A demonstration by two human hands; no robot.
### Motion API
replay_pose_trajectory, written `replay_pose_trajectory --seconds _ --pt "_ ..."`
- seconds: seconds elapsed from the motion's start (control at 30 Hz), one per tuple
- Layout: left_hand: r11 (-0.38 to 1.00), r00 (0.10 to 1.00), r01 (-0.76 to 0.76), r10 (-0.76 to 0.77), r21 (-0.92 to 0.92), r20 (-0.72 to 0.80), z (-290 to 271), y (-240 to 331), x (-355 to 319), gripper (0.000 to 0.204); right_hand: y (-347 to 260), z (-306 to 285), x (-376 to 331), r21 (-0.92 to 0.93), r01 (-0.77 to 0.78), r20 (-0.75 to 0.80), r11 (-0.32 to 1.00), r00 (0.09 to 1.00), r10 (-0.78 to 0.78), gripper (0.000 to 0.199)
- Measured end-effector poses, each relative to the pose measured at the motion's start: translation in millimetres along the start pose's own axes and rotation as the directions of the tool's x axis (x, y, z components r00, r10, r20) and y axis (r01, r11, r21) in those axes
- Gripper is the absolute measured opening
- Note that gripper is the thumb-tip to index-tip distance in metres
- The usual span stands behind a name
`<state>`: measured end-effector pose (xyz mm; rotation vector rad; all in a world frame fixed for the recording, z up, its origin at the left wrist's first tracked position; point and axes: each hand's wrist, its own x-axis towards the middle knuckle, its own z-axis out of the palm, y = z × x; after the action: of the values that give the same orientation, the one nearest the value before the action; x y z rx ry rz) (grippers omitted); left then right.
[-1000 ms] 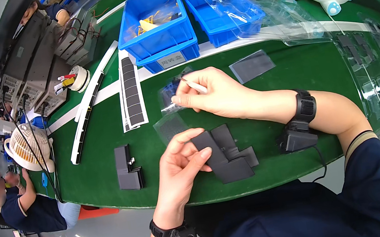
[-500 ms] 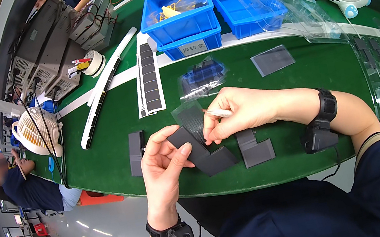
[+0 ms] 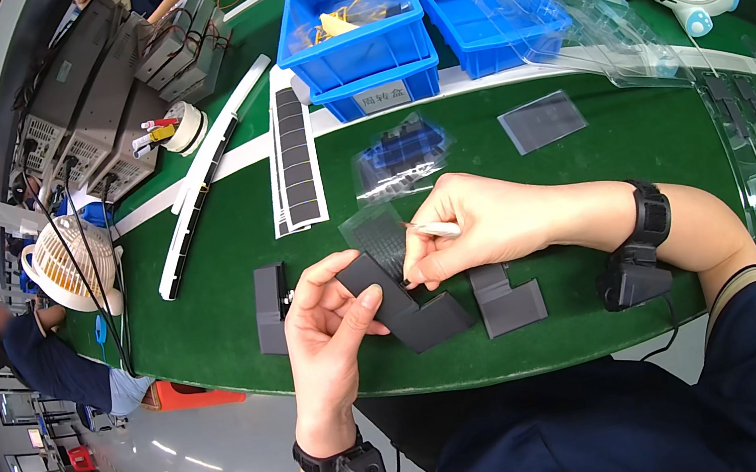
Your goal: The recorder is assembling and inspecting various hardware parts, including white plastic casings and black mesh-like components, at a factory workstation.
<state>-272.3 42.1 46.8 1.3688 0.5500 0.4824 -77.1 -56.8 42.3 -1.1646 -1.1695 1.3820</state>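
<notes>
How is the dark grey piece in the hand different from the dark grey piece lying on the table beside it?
The held grey piece is pinched by the left hand and tilted, while the lying grey piece rests flat on the green table with no hand on it. The right hand, holding a thin white tool, touches the held grey piece; the lying grey piece sits under that wrist. Both are dark grey, flat and stepped.

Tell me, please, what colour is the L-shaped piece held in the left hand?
Dark grey, matte, plain; the L-shaped piece shows best in the head view.
</notes>
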Motion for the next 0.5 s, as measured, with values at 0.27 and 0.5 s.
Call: replay_pose_trajectory --seconds 0.27,0.5 --pt "0.999 0.999 0.027 -0.026 -0.025 0.032 -5.6 -0.5 -1.2 0.034 -0.7 -1.8 0.5 0.054 -0.052 0.018 0.997 0.999 0.051 0.012" --pt "0.999 0.999 0.03 -0.029 -0.017 0.038 -3.3 -1.9 -0.5 0.034 0.9 0.7 -0.2 0.019 -0.052 -0.013 0.998 0.999 0.052 0.01"
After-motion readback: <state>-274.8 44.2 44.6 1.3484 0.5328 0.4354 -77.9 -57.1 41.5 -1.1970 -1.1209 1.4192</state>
